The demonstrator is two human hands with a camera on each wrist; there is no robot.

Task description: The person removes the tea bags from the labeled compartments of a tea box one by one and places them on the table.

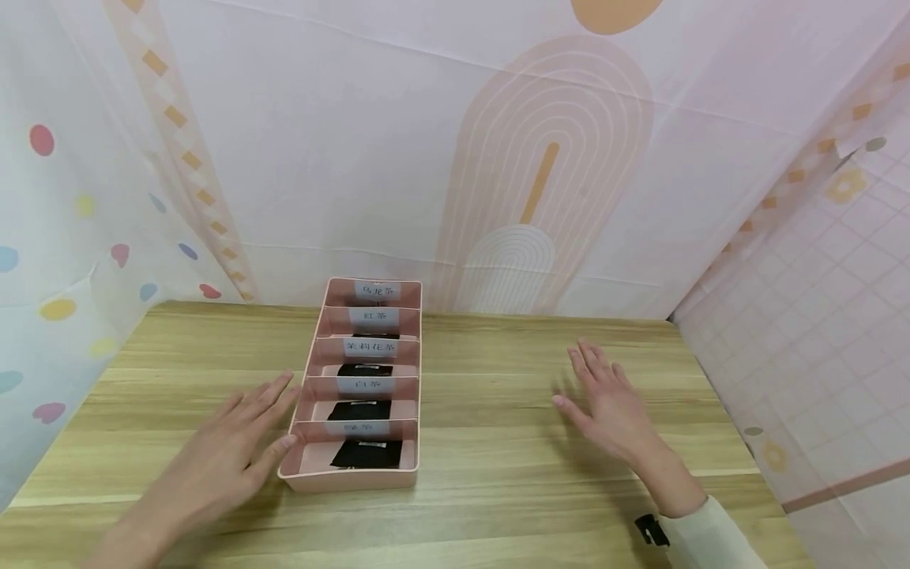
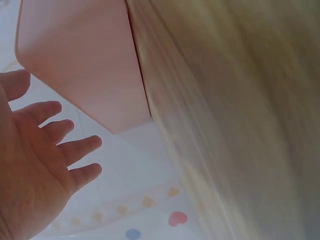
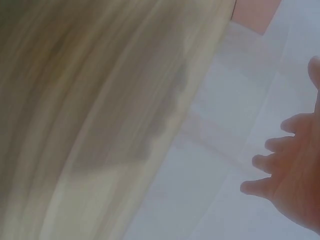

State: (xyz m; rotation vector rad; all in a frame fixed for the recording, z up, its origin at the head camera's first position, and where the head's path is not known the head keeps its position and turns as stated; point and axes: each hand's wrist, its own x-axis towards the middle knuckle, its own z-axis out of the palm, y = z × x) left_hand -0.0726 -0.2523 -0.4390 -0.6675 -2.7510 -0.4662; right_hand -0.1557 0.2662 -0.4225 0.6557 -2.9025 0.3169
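Note:
A long pink organizer box with several compartments in a row stands on the wooden table, left of the middle. Each compartment wall bears a white label with Chinese writing, and dark flat packets lie inside; those toward the back are mostly hidden. My left hand is spread beside the box's left side, thumb and fingertips right at its rim in the head view. In the left wrist view the fingers are straight, next to the box's pink wall. My right hand hovers over the table's right part, fingers extended, holding nothing.
The wooden table ends at the back against a hanging patterned cloth. More patterned cloth hangs on the left side and the right side. A black strap piece sits by the right sleeve.

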